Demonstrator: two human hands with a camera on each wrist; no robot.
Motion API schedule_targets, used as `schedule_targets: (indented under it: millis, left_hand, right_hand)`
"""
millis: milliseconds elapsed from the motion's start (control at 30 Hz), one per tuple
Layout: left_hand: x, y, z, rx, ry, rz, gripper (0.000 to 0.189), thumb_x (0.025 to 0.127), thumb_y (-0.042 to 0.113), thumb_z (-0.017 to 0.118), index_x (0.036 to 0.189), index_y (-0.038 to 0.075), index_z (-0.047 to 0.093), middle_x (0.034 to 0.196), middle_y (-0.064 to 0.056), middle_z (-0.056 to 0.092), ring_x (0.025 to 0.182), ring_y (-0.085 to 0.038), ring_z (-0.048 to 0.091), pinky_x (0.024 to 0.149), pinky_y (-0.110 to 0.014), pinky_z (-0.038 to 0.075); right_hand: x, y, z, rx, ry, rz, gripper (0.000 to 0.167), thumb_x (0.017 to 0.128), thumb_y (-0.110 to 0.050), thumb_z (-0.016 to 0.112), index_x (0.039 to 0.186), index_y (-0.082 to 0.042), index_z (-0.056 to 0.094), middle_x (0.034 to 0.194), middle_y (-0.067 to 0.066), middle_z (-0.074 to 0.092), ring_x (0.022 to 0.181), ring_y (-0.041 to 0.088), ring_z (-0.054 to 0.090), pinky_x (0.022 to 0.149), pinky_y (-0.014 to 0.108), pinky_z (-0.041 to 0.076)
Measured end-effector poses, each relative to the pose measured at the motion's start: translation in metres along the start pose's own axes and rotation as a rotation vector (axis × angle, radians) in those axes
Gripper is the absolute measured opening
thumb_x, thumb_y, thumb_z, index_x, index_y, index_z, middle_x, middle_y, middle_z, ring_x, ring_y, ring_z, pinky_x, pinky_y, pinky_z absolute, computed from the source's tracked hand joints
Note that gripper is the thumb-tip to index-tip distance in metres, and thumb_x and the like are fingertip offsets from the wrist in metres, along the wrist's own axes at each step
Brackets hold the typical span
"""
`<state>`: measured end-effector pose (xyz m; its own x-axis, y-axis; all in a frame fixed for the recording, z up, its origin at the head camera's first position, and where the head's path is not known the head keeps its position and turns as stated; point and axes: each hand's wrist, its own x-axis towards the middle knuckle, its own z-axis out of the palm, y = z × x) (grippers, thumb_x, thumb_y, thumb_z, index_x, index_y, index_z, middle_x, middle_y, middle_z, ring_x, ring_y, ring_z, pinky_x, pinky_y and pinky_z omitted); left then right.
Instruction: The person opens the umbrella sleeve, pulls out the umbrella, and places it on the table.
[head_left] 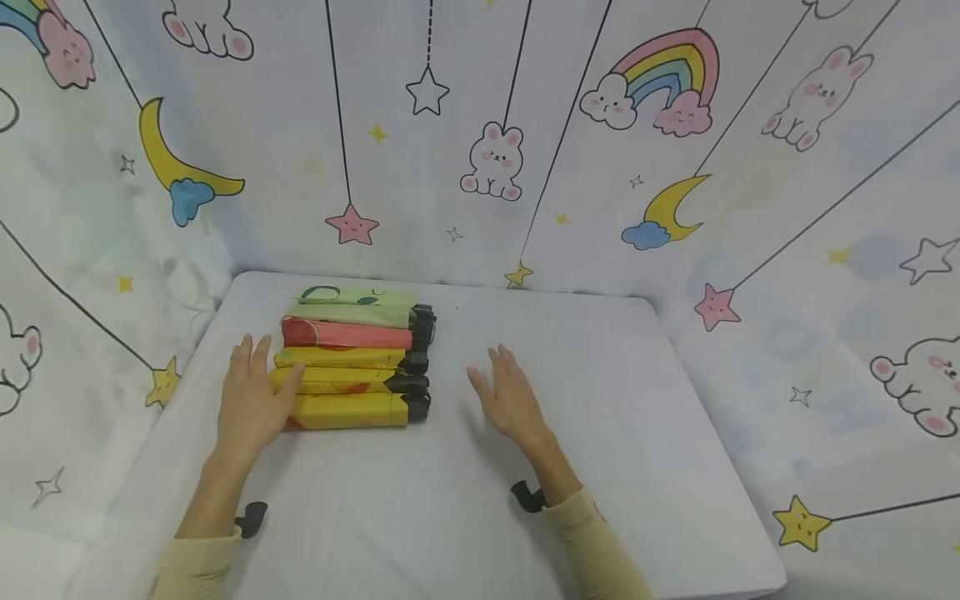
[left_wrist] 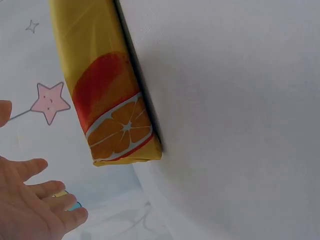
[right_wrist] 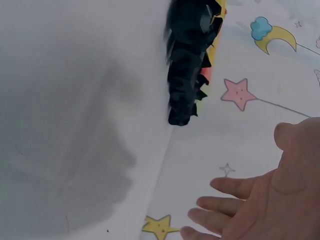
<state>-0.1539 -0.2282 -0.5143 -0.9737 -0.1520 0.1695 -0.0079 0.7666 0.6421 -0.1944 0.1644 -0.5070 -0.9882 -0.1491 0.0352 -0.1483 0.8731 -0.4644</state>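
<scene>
Nearest are two pale sleeves (head_left: 592, 537), with a black piece (head_left: 253, 518) at each wrist. Beyond them are the bare hands. The left grip (head_left: 255, 408) has its fingers straight and slightly parted, holding nothing; it hangs by the left ends of the bundles, its thumb overlapping them from above, though the left wrist view shows a gap beside the front one. The right grip (head_left: 512, 398) is likewise spread and holds nothing — well apart from the black ends, on their right.

Between the two grips, closer to the left, long folded bundles lie side by side on the white counter (head_left: 600, 450), black ends pointing right. The front yellow bundle (head_left: 347, 410) carries an orange-slice print; two more yellow bundles (head_left: 343, 358) follow, then a red bundle (head_left: 363, 334), then light green folds (head_left: 356, 312) — one bundle or two, I cannot tell. Behind stands a printed cloth (head_left: 420, 175) with rabbits and stars.
</scene>
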Motion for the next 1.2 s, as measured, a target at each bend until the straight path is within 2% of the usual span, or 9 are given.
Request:
schedule_targets:
  millis: [167,267,400,500,667,833,1033,1200]
  left_hand:
    - [-0.003,-0.001,-0.002,-0.054,-0.017,-0.069,0.084,0.109,0.050,0.045,0.163,-0.006,0.013,0.169,-0.033,0.001,0.155,-0.055,0.003,0.121,-0.074,0.010]
    - [-0.004,-0.001,-0.001,-0.075,-0.033,-0.088,0.084,0.109,0.050,0.044,0.163,-0.006,0.011,0.169,-0.034,0.000,0.154,-0.055,0.004,0.120,-0.076,0.012]
    - [-0.006,-0.002,-0.001,-0.117,-0.038,-0.108,0.085,0.110,0.050,0.043,0.163,-0.007,0.010,0.168,-0.036,0.000,0.153,-0.057,0.007,0.119,-0.076,0.013]
    - [-0.008,-0.002,-0.001,-0.180,-0.027,-0.149,0.085,0.109,0.049,0.044,0.164,-0.005,0.009,0.168,-0.036,0.003,0.153,-0.057,0.009,0.121,-0.074,0.014]
    - [-0.014,-0.003,-0.002,-0.301,0.007,-0.265,0.084,0.109,0.051,0.046,0.167,0.003,0.008,0.170,-0.030,0.010,0.155,-0.052,0.012,0.123,-0.071,0.015]
    - [-0.020,-0.007,-0.003,-0.355,0.038,-0.307,0.081,0.110,0.049,0.044,0.167,0.003,0.009,0.170,-0.028,0.014,0.156,-0.049,0.015,0.124,-0.067,0.017]
    - [-0.021,-0.010,-0.009,-0.456,0.065,-0.407,0.074,0.111,0.047,0.038,0.167,0.007,0.013,0.171,-0.020,0.021,0.155,-0.041,0.025,0.125,-0.059,0.025]
    - [-0.023,-0.015,-0.012,-0.581,0.082,-0.496,0.068,0.111,0.044,0.038,0.168,0.013,0.017,0.170,-0.014,0.028,0.156,-0.034,0.029,0.127,-0.053,0.025]
  right_hand:
    - [-0.003,-0.002,0.000,0.059,-0.012,0.037,0.092,0.104,-0.075,0.022,0.163,-0.006,0.033,0.172,0.015,0.022,0.157,0.034,0.026,0.127,0.053,0.024]
    - [-0.004,-0.003,0.002,0.077,-0.007,0.047,0.091,0.103,-0.075,0.023,0.161,-0.007,0.037,0.171,0.013,0.026,0.156,0.033,0.027,0.127,0.053,0.024]
    - [-0.008,-0.008,0.004,0.169,0.017,0.060,0.087,0.103,-0.075,0.030,0.156,-0.008,0.046,0.167,0.014,0.035,0.154,0.034,0.032,0.126,0.057,0.026]
    - [-0.010,-0.014,0.007,0.231,0.039,0.062,0.084,0.103,-0.073,0.034,0.153,-0.008,0.051,0.162,0.015,0.043,0.151,0.035,0.038,0.124,0.057,0.030]
    - [-0.011,-0.022,0.013,0.281,0.078,0.085,0.080,0.104,-0.072,0.036,0.148,-0.009,0.057,0.154,0.013,0.055,0.146,0.033,0.047,0.120,0.053,0.039]
    - [-0.013,-0.027,0.019,0.319,0.088,0.135,0.078,0.103,-0.073,0.038,0.144,-0.011,0.062,0.149,0.011,0.060,0.143,0.032,0.050,0.117,0.054,0.042]
    - [-0.013,-0.029,0.027,0.343,0.101,0.129,0.067,0.105,-0.065,0.044,0.136,-0.010,0.068,0.137,0.011,0.068,0.127,0.031,0.063,0.105,0.051,0.054]
    - [-0.015,-0.031,0.030,0.373,0.095,0.132,0.052,0.105,-0.057,0.054,0.125,-0.013,0.073,0.122,0.007,0.074,0.113,0.026,0.070,0.094,0.046,0.060]
